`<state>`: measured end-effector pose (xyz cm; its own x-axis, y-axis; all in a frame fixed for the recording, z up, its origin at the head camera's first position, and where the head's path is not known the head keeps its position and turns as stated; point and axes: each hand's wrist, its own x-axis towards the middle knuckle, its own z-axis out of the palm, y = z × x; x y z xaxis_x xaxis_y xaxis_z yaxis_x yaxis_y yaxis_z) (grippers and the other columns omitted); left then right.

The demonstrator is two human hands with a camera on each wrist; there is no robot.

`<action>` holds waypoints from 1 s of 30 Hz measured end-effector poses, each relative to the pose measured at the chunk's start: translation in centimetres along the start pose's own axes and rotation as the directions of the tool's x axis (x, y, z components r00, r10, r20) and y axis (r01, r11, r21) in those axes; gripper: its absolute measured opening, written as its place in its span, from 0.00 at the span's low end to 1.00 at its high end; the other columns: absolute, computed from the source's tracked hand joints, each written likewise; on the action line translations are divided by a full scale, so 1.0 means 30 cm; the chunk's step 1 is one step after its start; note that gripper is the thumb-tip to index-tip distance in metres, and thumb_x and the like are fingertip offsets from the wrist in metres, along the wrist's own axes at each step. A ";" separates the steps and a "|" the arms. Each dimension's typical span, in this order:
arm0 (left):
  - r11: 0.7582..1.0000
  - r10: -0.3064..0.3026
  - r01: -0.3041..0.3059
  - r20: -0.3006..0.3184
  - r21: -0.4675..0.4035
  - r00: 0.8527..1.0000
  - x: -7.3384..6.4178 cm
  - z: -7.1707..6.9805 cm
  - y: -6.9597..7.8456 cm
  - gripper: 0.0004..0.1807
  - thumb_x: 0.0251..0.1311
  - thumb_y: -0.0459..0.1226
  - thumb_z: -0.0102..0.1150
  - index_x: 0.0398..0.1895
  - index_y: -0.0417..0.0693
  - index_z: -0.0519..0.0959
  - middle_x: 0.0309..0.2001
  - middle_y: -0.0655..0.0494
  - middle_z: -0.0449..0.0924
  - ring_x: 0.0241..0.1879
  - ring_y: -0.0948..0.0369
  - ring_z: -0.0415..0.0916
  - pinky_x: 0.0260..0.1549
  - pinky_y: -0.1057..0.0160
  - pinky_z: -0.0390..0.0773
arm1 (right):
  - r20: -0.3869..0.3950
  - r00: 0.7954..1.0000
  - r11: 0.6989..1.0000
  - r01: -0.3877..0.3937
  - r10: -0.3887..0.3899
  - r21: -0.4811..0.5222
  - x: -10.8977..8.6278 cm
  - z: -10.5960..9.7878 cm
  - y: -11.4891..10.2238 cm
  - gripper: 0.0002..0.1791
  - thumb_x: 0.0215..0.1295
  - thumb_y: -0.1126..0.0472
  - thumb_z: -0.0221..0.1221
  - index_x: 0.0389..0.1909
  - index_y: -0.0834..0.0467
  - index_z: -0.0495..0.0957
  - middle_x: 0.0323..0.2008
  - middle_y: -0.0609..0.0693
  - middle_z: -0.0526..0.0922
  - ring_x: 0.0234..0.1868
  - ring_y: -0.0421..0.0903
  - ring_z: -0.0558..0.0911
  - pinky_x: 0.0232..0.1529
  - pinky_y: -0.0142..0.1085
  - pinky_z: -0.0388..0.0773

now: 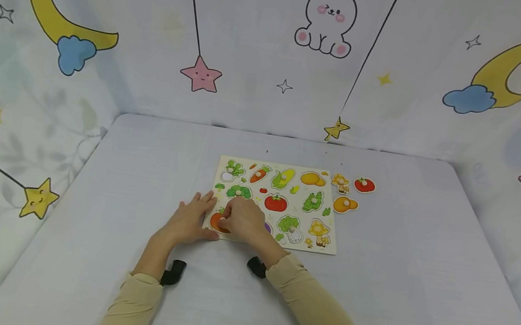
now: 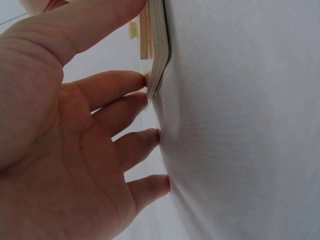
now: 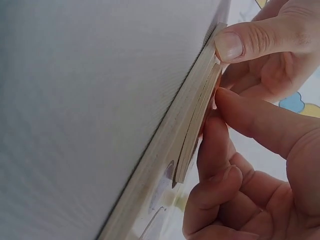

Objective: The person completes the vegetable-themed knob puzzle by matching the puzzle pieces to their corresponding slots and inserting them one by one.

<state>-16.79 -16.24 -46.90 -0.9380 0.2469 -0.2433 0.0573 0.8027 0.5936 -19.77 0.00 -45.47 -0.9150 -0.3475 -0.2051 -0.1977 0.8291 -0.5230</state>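
A wooden vegetable puzzle board [image 1: 296, 243] lies flat on the white table. At its lower left corner my right hand [image 1: 245, 220] pinches an orange, round puzzle piece [image 1: 216, 222] with thumb and index finger. In the right wrist view the edge of this piece [image 3: 186, 160] sits above the board, slightly tilted against it; its knob is hidden by the fingers. My left hand [image 1: 188, 222] is spread at the board's left edge. Its thumb touches the near corner, while the other fingertips reach the side and the cloth, as the left wrist view shows.
Loose pieces lie right of the board: a mushroom [image 1: 340, 183], a tomato [image 1: 364, 185] and an orange-yellow piece [image 1: 345, 205]. Pieces with knobs, such as the carrot [image 1: 260, 174] and corn [image 1: 283, 178], sit in the board. A patterned cloth wall [image 1: 270, 43] stands behind the table.
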 end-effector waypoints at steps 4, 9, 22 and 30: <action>1.000 0.001 -0.001 -0.002 0.007 1.000 0.000 0.001 0.001 0.51 0.50 0.45 0.73 0.75 0.42 0.57 0.78 0.47 0.46 0.77 0.40 0.38 0.70 0.31 0.38 | -0.008 1.000 1.000 0.012 -0.012 -0.002 0.000 -0.002 0.003 0.12 0.56 0.56 0.69 0.19 0.53 0.78 0.21 0.44 0.76 0.23 0.40 0.72 0.18 0.30 0.66; 1.000 0.001 -0.001 -0.001 0.003 1.000 -0.001 0.003 0.002 0.50 0.50 0.45 0.73 0.75 0.41 0.57 0.78 0.46 0.46 0.77 0.40 0.38 0.71 0.31 0.37 | 0.011 1.000 1.000 0.015 -0.015 0.011 -0.003 -0.008 0.002 0.12 0.56 0.56 0.69 0.19 0.53 0.78 0.20 0.44 0.76 0.22 0.41 0.72 0.18 0.30 0.65; 1.000 0.000 0.000 -0.003 -0.001 1.000 -0.002 0.005 -0.001 0.51 0.50 0.45 0.74 0.75 0.41 0.57 0.78 0.46 0.46 0.77 0.41 0.37 0.70 0.31 0.37 | 0.026 0.999 1.000 0.031 -0.031 0.001 0.004 -0.003 0.000 0.12 0.56 0.56 0.69 0.19 0.53 0.79 0.22 0.44 0.77 0.25 0.40 0.73 0.20 0.29 0.66; 1.000 0.002 -0.002 0.000 -0.016 1.000 -0.004 0.004 -0.001 0.51 0.50 0.45 0.73 0.75 0.41 0.57 0.78 0.46 0.45 0.77 0.40 0.37 0.70 0.30 0.37 | 0.035 0.999 1.000 0.000 0.000 0.009 0.006 -0.010 -0.003 0.12 0.56 0.55 0.70 0.20 0.54 0.79 0.20 0.44 0.77 0.23 0.41 0.72 0.19 0.29 0.65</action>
<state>-16.64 -16.23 -46.97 -0.9378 0.2490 -0.2421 0.0542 0.7935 0.6062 -20.01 0.00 -45.23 -0.9021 -0.3626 -0.2340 -0.1941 0.8252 -0.5304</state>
